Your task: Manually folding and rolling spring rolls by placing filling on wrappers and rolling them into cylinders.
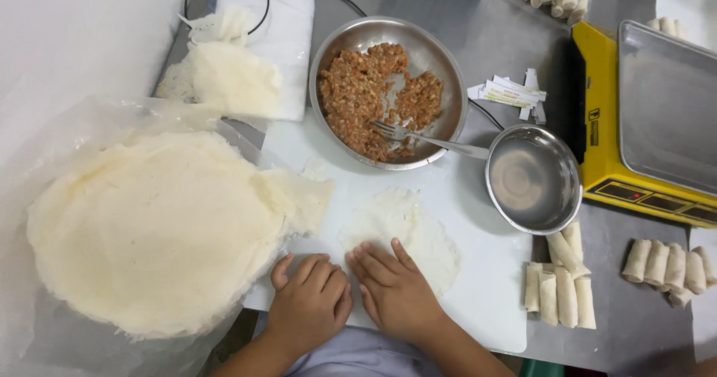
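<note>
On board [478, 287], near edge: thin round lacy wrapper [407, 231], probably fragile, limp, best lifted by rim. Right hand [396, 291] flat on it, fingers together, gripping nothing. Left hand [310, 302] loosely curled beside, empty. Steel bowl [373, 37] of crumbly filling behind; soft pale stack [149, 227] left.

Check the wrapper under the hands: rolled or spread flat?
Spread flat: the wrapper lies open on the white board, no filling on it.

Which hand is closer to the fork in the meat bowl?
Right. The right hand lies below the fork, on the thin wrapper; the left hand sits farther left.
</note>
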